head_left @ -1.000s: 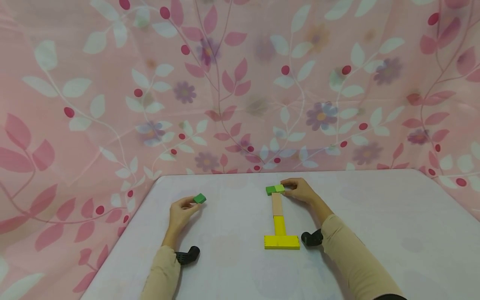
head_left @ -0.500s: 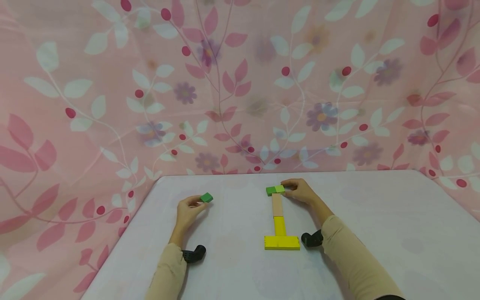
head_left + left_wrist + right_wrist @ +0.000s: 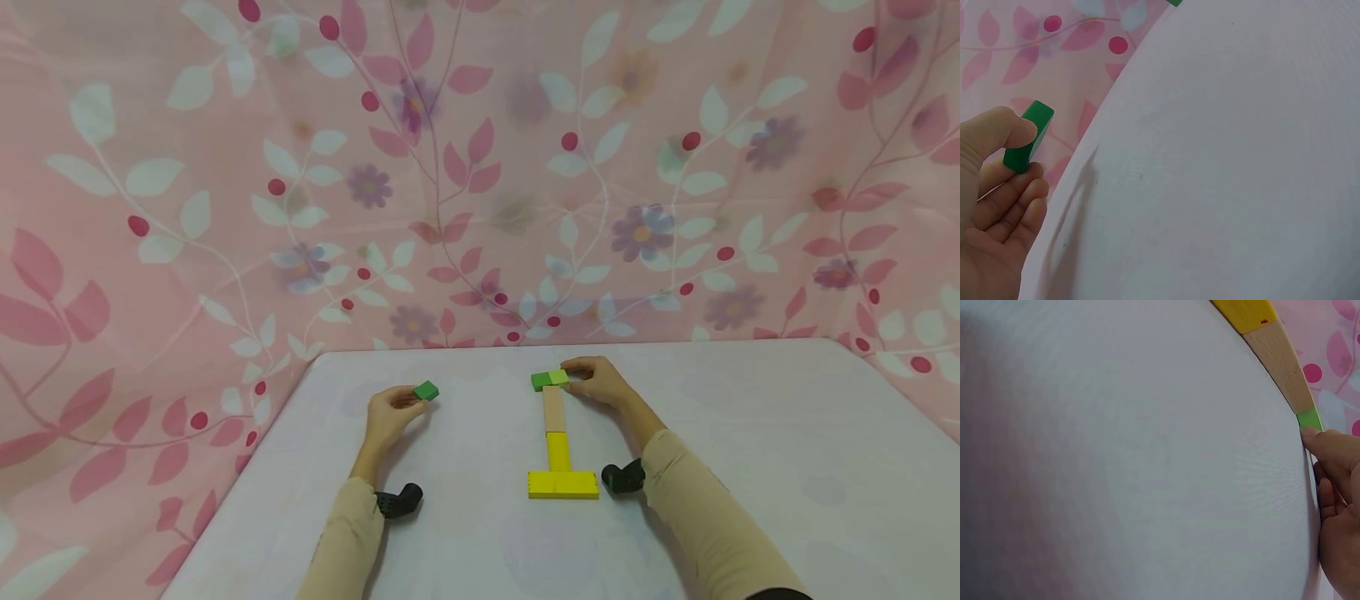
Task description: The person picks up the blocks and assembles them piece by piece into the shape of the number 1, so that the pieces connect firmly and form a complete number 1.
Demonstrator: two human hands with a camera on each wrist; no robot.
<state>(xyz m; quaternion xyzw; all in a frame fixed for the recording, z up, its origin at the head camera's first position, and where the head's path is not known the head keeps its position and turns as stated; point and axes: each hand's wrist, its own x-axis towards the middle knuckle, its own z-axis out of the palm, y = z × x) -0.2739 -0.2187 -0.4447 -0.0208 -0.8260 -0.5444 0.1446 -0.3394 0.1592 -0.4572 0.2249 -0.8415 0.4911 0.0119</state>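
Observation:
My left hand point(image 3: 390, 421) pinches a dark green block point(image 3: 427, 391) by its edge between thumb and fingers, over the left part of the table. In the left wrist view the thumb lies across this green block point(image 3: 1038, 117). My right hand point(image 3: 602, 382) holds the right end of a light green block point(image 3: 558, 377) with thumb and fingertips. Another green block point(image 3: 540, 382) lies against its left side. Below this pair a plain wooden block point(image 3: 553, 408), a yellow block point(image 3: 558, 452) and a crosswise yellow bar point(image 3: 563, 485) form an I shape.
A white cloth covers the table point(image 3: 480, 542), backed by a pink floral curtain point(image 3: 480, 167). Black wrist devices sit on both forearms, the left device point(image 3: 401, 501) and the right device point(image 3: 622, 477), the right one close to the yellow bar.
My left hand has moved to the right with its dark green block, closer to the row of blocks. My right hand and the laid blocks stay in place.

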